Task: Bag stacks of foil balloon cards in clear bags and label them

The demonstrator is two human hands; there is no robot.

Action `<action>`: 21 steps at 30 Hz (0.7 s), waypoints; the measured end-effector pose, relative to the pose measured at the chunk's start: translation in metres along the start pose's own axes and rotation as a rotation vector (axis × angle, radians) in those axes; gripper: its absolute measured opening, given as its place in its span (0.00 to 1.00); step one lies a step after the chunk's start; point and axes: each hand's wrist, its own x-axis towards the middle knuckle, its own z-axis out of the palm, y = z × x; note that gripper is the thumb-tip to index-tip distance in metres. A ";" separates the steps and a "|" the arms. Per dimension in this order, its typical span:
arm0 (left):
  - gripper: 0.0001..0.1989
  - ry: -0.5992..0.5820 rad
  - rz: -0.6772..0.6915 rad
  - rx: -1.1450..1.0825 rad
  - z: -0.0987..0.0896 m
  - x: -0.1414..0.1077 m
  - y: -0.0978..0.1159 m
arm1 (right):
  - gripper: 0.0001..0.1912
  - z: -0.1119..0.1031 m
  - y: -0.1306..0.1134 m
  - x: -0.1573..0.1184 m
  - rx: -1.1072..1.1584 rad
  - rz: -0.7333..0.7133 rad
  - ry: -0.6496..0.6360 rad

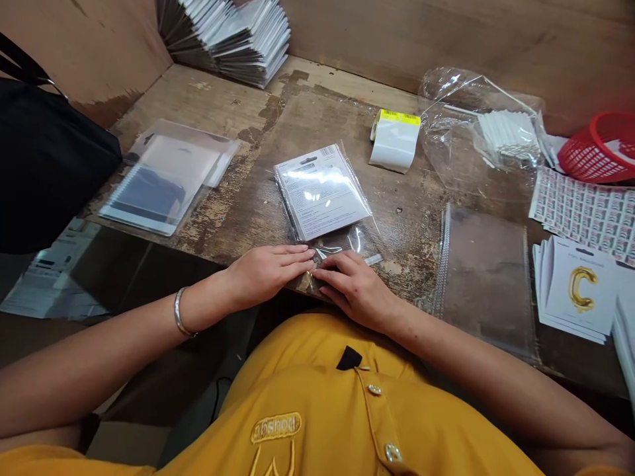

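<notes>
Yellow shirt cloth (317, 377) fills the space below me, nearest of all. At far left is a black bag (49, 165); beside it, clear sleeves (171, 175) lie on the tabletop (238, 221), a white stack (253, 43) behind. My left grip (268, 272) lies open, fingers straight and together, at the front edge. Just beyond, the white printed packet (325, 192) rests flat, its clear film (358, 237) trailing toward me. My right grip (358, 285) is curled beside that film; I cannot tell whether it pinches any. Further right come a label roll (394, 142), white sticks (508, 132), letter-C cards (578, 287) and a red basket (585, 155).
</notes>
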 end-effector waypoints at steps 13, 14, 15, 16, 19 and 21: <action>0.16 -0.003 0.026 0.029 0.000 0.003 0.001 | 0.11 -0.006 -0.018 -0.005 -0.125 -0.064 -0.067; 0.16 0.008 0.036 0.029 0.000 0.003 0.001 | 0.11 -0.009 -0.020 -0.004 -0.110 -0.076 -0.089; 0.16 0.020 0.043 0.026 0.000 0.003 0.001 | 0.12 -0.013 -0.021 -0.003 -0.095 -0.073 -0.096; 0.15 0.035 0.050 0.025 0.000 0.004 0.001 | 0.12 -0.016 -0.022 -0.002 -0.088 -0.056 -0.084; 0.15 0.071 0.058 0.036 0.000 0.005 0.001 | 0.09 -0.019 -0.019 0.007 -0.124 0.022 -0.059; 0.14 0.079 0.064 0.048 0.000 0.006 0.000 | 0.09 -0.016 -0.014 0.014 -0.140 0.038 -0.102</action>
